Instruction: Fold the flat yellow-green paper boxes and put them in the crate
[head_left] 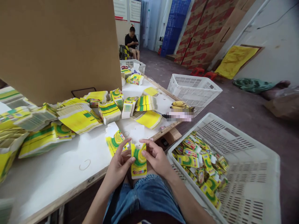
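Yellow-and-green printed card carton (139,163), small and flat-looking, sits between both hands, just above the blue denim shorts (149,193). Long axis runs roughly away from the body: near end over the lap, far end toward the table edge, printed face up to the viewer. Left hand (121,161) is on its left edge, thumb at the side, index finger up by the far corner; grip narrow. Right hand (157,155) pinches the other side, thumb on the printed face, index finger at the far end; also narrow. Both hands equally near, one per long side. Whether the far end is open or closed, can't tell.

Right of the right arm: big white slotted plastic crate (254,186), with a loose heap of similar yellow-green cartons (207,165) in it. Right hand is the nearer one to that crate. Just past the left hand, on the white tabletop with wooden edging (53,177): yellow-green card pieces with white flaps (114,141). Thin tan loop (84,165) lies further left.

Beyond: row of stacked yellow-green card blanks (79,116) across the table, yellow bananas (181,105) near its right edge, large plain brown cardboard panel (58,46) behind. Farther: second white slotted crate (193,85), then a seated person in a dark top (131,40), hands together.
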`<state>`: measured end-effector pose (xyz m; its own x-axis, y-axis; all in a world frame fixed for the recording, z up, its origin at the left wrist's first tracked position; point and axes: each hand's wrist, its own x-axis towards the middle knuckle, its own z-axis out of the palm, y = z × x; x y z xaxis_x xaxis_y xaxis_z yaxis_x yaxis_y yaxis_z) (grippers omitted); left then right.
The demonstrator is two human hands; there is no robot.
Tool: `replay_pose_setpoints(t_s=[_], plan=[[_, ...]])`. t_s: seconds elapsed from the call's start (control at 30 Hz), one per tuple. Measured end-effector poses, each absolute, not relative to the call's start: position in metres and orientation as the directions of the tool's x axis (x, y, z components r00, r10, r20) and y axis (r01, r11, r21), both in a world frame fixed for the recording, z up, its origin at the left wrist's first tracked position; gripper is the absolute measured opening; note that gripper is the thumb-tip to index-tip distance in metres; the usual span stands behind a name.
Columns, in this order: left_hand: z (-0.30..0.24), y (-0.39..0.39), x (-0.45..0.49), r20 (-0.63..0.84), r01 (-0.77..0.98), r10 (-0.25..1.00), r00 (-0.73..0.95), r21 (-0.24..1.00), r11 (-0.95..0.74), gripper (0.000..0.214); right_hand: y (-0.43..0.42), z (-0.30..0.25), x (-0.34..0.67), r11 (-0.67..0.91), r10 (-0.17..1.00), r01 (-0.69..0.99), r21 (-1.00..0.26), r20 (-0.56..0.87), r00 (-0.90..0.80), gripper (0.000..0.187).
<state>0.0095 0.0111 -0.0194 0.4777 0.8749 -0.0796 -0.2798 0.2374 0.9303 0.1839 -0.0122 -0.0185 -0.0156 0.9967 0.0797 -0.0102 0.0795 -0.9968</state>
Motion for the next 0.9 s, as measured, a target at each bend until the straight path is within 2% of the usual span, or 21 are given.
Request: replay_pose_setpoints(t_s=[0.1,0.3,0.4,0.47,0.5,0.6,0.7,0.83,0.9], plan=[[-0.022,0.011,0.008,-0.095,-0.301,0.837,0.54,0.906,0.297,0.053,-0.013,-0.015,0.188,0.078,0.997,0.049,-0.996,0.078,-0.008,0.022],[-0.024,0.009,0.011,-0.079,-0.306,0.775,0.626,0.89,0.338,0.035,-0.012,-0.01,0.19,0.168,0.984,0.204,-0.965,0.177,0.028,0.028],[-0.023,0.006,0.015,-0.089,-0.34,0.817,0.57,0.879,0.333,0.055,-0.011,-0.016,0.189,0.164,0.974,0.14,-0.976,0.183,0.133,0.017],[-0.022,0.005,0.018,-0.11,-0.338,0.83,0.547,0.878,0.339,0.072,-0.011,-0.018,0.188,0.154,0.967,0.076,-0.985,0.166,0.192,0.034],[-0.022,0.005,0.018,-0.12,-0.325,0.827,0.55,0.881,0.344,0.074,-0.011,-0.018,0.189,0.155,0.968,0.064,-0.986,0.165,0.192,0.036],[-0.024,0.007,0.019,-0.149,-0.261,0.812,0.564,0.901,0.346,0.06,-0.013,-0.013,0.194,0.194,0.968,0.139,-0.971,0.213,0.135,0.022],[-0.026,0.009,0.019,-0.148,-0.212,0.832,0.535,0.93,0.301,0.048,-0.017,-0.004,0.2,0.226,0.96,0.252,-0.941,0.259,0.104,0.024],[-0.03,0.008,0.02,-0.139,-0.138,0.849,0.509,0.961,0.24,0.047,-0.021,-0.002,0.202,0.024,0.999,0.323,-0.946,0.038,0.038,0.03],[-0.032,0.007,0.021,-0.127,-0.123,0.845,0.52,0.968,0.221,0.047,-0.02,-0.004,0.201,-0.029,0.999,0.404,-0.914,-0.018,0.032,0.036]])
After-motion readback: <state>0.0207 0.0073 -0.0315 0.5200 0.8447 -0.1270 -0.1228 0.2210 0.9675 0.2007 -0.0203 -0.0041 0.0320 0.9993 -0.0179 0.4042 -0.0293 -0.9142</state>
